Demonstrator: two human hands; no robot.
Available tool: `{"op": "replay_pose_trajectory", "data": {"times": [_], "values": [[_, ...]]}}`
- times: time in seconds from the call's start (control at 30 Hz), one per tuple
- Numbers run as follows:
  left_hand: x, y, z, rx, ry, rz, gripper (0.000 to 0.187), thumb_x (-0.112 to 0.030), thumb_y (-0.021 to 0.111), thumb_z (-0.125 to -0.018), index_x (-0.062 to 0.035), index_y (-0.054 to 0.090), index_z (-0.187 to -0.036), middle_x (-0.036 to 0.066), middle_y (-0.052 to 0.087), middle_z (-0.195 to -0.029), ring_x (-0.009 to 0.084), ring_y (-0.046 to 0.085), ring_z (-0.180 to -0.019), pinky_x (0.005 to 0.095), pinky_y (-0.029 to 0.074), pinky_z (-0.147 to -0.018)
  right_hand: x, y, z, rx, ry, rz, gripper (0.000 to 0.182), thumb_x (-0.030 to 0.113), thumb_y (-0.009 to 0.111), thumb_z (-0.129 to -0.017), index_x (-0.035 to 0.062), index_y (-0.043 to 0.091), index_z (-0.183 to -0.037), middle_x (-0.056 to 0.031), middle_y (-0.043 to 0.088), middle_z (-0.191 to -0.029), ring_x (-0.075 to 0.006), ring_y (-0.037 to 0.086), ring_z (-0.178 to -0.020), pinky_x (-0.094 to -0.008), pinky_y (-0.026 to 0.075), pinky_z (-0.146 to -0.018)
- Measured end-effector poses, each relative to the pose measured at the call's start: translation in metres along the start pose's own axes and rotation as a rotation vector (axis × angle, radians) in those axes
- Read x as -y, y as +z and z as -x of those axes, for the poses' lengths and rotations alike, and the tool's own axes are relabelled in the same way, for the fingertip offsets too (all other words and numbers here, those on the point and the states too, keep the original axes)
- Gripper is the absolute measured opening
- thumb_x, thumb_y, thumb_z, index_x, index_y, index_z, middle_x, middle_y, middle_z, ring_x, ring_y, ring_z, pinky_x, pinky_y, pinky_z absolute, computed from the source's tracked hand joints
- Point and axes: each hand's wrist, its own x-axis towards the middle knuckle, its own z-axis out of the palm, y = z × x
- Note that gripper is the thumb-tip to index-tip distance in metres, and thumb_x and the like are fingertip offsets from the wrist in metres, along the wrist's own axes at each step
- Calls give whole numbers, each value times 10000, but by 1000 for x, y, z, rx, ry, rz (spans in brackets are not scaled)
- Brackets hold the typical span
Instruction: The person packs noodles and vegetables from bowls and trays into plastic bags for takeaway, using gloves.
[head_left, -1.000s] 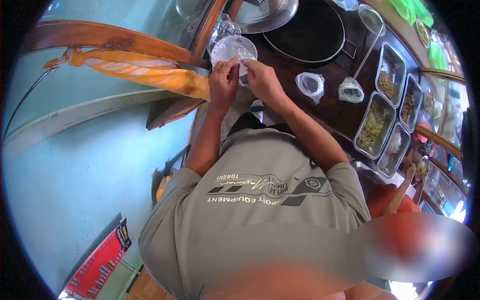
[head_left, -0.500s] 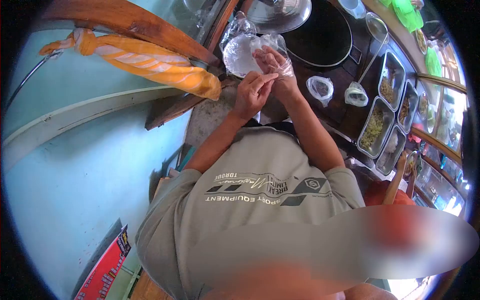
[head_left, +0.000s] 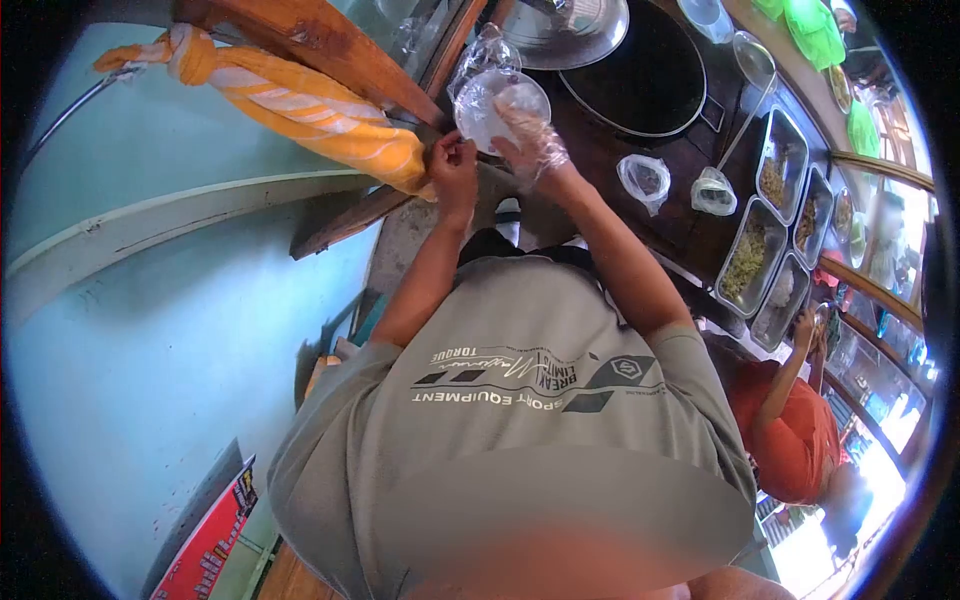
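Observation:
My right hand (head_left: 535,145), in a clear plastic glove, is over a round whitish bowl (head_left: 487,108). Its fingers are apart, reaching across the bowl's near right side. Bare, with curled fingers, my left hand (head_left: 454,172) is close to the bowl's near left rim. What those fingers hold, if anything, is hidden. Crumpled clear plastic (head_left: 488,50) lies just behind the bowl.
A big dark pan (head_left: 640,70) and a metal lid (head_left: 570,35) are at the back. To the right are a ladle (head_left: 752,58), plastic bags (head_left: 643,180) and metal food trays (head_left: 752,255). An orange cloth (head_left: 310,115) hangs left. Another person (head_left: 790,430) is at right.
My hands, together at the glove's wrist before, have parted. The gloved right hand has moved down over the bowl and the left hand has shifted left, beside its rim.

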Motion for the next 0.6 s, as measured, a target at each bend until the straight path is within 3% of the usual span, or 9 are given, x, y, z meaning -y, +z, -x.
{"op": "replay_pose_trajectory", "data": {"times": [0.07, 0.2, 0.23, 0.33, 0.37, 0.47, 0.5, 0.6], "values": [[-5, -4, -3, 15, -141, 106, 285, -204, 711, -947, -12, 615, -1134, 18, 618, -925, 91, 574, -814, 253, 482, -755, 13, 1, 0, 102, 30, -5, 633, 266, 632, -950, 43, 413, -1500, -230, 475, -1488, -373, 446, -1389, -402, 326, -1180], [-12, -3, -4, 76, 153, 158, 178, -189, 673, -980, -23, 630, -1028, 5, 639, -898, 79, 587, -803, 245, 493, -739, 33, -15, -4, 147, 12, -130, 723, 277, 689, -917, 37, 370, -1520, -236, 464, -1493, -379, 436, -1392, -403, 364, -1155], [-26, 0, -1, 104, 189, 192, 166, -185, 670, -983, -26, 632, -1010, 7, 641, -898, 78, 590, -807, 244, 495, -737, 34, -14, -5, 11, -53, -124, 611, 251, 710, -905, 35, 501, -1437, -223, 598, -1357, -365, 554, -1287, -407, 452, -1068], [-66, 4, 9, 192, 298, 48, 131, -145, 673, -979, -24, 627, -995, 20, 641, -921, 82, 595, -820, 244, 500, -745, 39, -33, 1, 15, 198, -292, 405, 222, 711, -899, 34, 661, -1255, -192, 711, -1145, -349, 674, -1102, -408, 521, -954], [-75, 6, 11, 226, 338, -38, 120, -127, 676, -975, -21, 623, -997, 26, 640, -932, 85, 597, -824, 244, 501, -749, 40, -40, 9, -68, 152, -334, 261, 221, 703, -902, 28, 731, -1076, -166, 741, -1004, -344, 718, -951, -408, 555, -851], [-87, 24, 16, 404, 495, 75, 102, -73, 688, -957, -11, 620, -1001, 38, 637, -950, 87, 597, -823, 259, 509, -759, 39, -65, 33, -158, 67, -157, 222, 195, 699, -897, 16, 719, -1026, -174, 737, -1001, -318, 723, -910, -398, 560, -828], [-93, 31, 20, 438, 523, 81, 116, 9, 692, -913, -8, 619, -1002, 59, 633, -911, 115, 611, -798, 288, 518, -735, 45, -77, 44, -233, 82, -201, 185, 166, 701, -897, 6, 696, -989, -158, 729, -938, -263, 724, -851, -385, 565, -784], [-126, 47, 34, 485, 854, -256, 150, -4, 693, -899, -10, 623, -1031, 79, 608, -922, 141, 605, -782, 276, 513, -741, 38, -102, 80, -382, 368, -405, 156, 128, 695, -897, 7, 668, -993, -124, 703, -884, -230, 705, -801, -363, 564, -758]]}}
